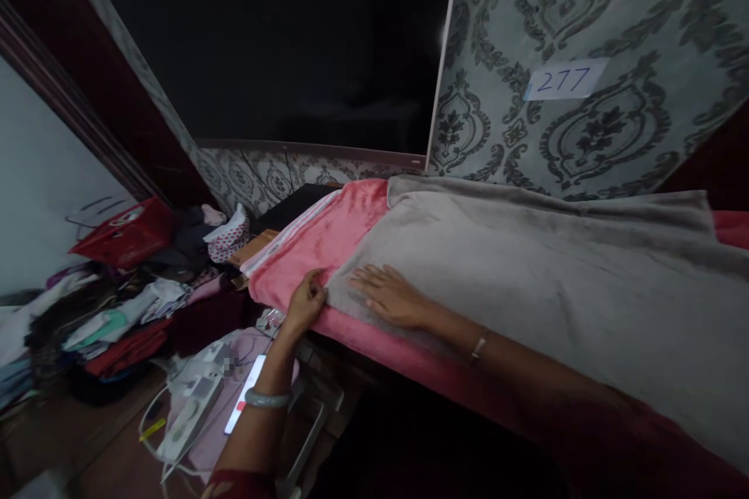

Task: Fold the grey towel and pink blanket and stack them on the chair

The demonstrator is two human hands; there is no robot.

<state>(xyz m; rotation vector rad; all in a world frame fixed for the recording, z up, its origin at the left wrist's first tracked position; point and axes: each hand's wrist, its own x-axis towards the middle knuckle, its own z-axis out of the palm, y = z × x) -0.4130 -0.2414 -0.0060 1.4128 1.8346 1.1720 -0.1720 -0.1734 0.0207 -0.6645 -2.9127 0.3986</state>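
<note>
Head view, one frame.

Item: grey blanket (527,281), spread across the centre and right of the frame over a pink blanket (328,242), both on a raised surface whose kind we cannot tell. We judge the spreading well advanced: the grey layer lies mostly flat, with soft folds along its far edge and its left end falling short of the pink edge.

Item: our left hand (305,301), lower centre, fingers curled and pinching the cloth at the grey blanket's near-left corner, where it meets the pink. A pale bangle sits on that wrist.

Item: our right hand (389,295), just beside it, open and flat, palm pressed on the grey blanket, holding nothing. We judge that smoothing this corner remains.

Item: paper label (565,79), upper right on the patterned wall, handwritten "277".

Item: red basket (126,234) and heaped clothes (117,320), left of frame; print on the basket is unreadable.

Item: white power strip (193,405), lower left, beside a lit phone; no brand legible.
</note>
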